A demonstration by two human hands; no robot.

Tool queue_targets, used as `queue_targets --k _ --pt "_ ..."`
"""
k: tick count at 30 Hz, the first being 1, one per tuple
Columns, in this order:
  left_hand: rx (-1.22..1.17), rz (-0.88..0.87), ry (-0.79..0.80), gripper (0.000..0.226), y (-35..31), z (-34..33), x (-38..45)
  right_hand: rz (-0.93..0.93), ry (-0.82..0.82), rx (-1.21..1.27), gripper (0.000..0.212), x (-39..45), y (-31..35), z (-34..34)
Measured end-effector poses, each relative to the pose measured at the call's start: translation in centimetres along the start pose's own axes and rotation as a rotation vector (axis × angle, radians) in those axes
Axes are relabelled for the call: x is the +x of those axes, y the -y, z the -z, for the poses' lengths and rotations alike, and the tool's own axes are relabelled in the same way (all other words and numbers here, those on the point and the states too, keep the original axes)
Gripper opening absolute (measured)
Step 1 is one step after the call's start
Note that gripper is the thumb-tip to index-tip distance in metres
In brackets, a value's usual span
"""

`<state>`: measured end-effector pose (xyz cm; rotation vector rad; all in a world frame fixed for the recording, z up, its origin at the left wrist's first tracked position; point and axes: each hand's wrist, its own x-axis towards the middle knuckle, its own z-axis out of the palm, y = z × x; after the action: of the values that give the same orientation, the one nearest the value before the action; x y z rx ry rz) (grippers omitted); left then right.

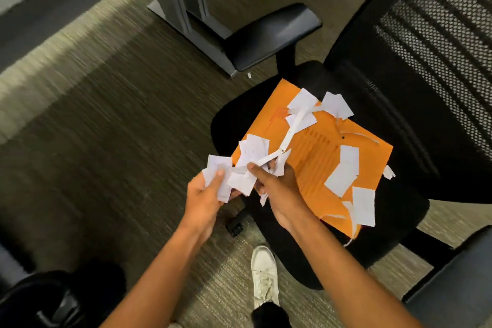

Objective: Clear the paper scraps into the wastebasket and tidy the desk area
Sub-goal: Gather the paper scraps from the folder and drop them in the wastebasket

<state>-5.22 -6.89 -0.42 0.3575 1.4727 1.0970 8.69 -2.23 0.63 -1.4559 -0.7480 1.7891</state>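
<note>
An orange envelope lies on the black seat of an office chair. Several white paper scraps are scattered over it, with one small scrap on the seat at its right edge. My left hand is shut on a bunch of white scraps just left of the seat. My right hand pinches more scraps at the envelope's near-left corner, with a long paper strip trailing up from them. No wastebasket can be made out for certain.
Striped carpet covers the floor to the left. A grey desk leg stands behind the chair's left armrest. The mesh backrest rises at the right. My white shoe is near the seat. A dark round object sits at bottom left.
</note>
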Motion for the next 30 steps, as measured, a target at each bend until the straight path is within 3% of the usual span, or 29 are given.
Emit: queue_targets --k 5,8,11,15,20,23,26,30 --pt "-0.035 -0.028 -0.205 0.025 0.3 9.7 -3.6 -0.066 0.138 -0.067 0.015 -2.5 -3.1 -6.7" --pt "-0.091 -0.007 -0.357 0.023 1.1 16.4 -5.9 -0.143 0.191 -0.132 0.031 -4.2 -5.2 -10.7" --pt "-0.135 0.02 -0.499 0.027 2.5 23.4 -8.6 -0.199 0.272 -0.237 0.026 -6.3 -7.6 -15.1" --pt "-0.224 0.023 -0.61 0.014 4.5 30.8 -12.8 -0.251 0.342 -0.375 0.015 -9.0 -11.9 -21.2" --pt "-0.313 0.075 -0.723 0.028 8.3 39.0 -17.6 -0.344 0.41 -0.448 0.022 -12.9 -19.7 -28.9" --pt "-0.32 0.098 -0.778 0.023 10.6 43.0 -19.9 -0.401 0.457 -0.461 0.023 -15.3 -24.8 -32.9" --pt "-0.312 0.137 -0.826 0.02 13.0 46.6 -21.6 -0.402 0.515 -0.493 0.032 -17.3 -30.4 -36.2" --pt "-0.258 0.217 -0.847 0.024 15.5 50.6 -22.4 -0.335 0.518 -0.662 0.064 -19.0 -37.4 -39.7"
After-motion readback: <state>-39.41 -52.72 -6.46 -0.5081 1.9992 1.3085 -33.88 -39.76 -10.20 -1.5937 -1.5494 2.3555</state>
